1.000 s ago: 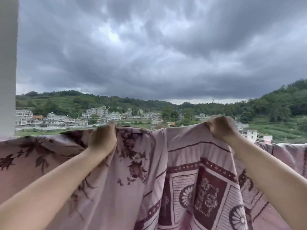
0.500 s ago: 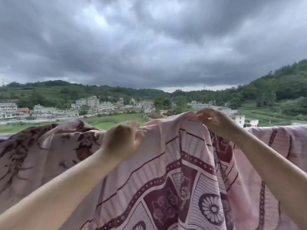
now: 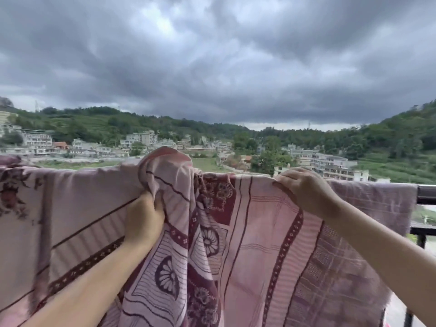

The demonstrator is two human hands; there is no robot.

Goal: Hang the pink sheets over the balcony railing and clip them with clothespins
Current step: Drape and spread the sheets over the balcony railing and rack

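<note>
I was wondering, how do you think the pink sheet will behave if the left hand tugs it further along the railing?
Probably floppy: the pink sheet bunches into folds where the left hand grips it. It will likely drag rather than glide, since it drapes over the railing. The right hand holding its top edge may resist the tug.
</note>
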